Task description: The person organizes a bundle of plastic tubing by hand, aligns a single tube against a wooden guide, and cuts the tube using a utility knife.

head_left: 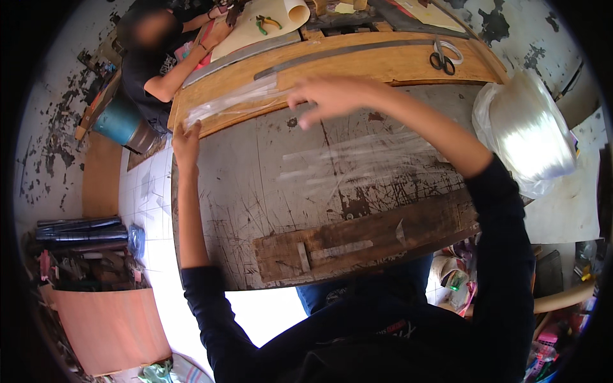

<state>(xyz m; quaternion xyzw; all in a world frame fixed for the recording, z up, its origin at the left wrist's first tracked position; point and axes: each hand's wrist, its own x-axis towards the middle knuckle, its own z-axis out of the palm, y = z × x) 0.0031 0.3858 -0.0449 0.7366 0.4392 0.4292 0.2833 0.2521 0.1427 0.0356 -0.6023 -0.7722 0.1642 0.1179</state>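
Note:
A bundle of clear plastic strips (236, 99) lies along the wooden board at the far left of the table. My left hand (186, 145) is closed around the near-left end of that bundle, at the board's corner. Over the board's near edge, just right of the bundle, my right hand (335, 99) hangs with thumb and fingers apart and nothing seen in it; it is slightly blurred. More clear strips (370, 159) are spread flat across the scratched grey tabletop (236, 172) between my arms.
A dark wooden plank (396, 239) lies along the near edge. Black-handled scissors (440, 59) and a long metal ruler (345, 52) rest on the board. To the right stands a big roll of clear plastic (530, 127). Another person (153, 70) works at the far left, near pliers (267, 24).

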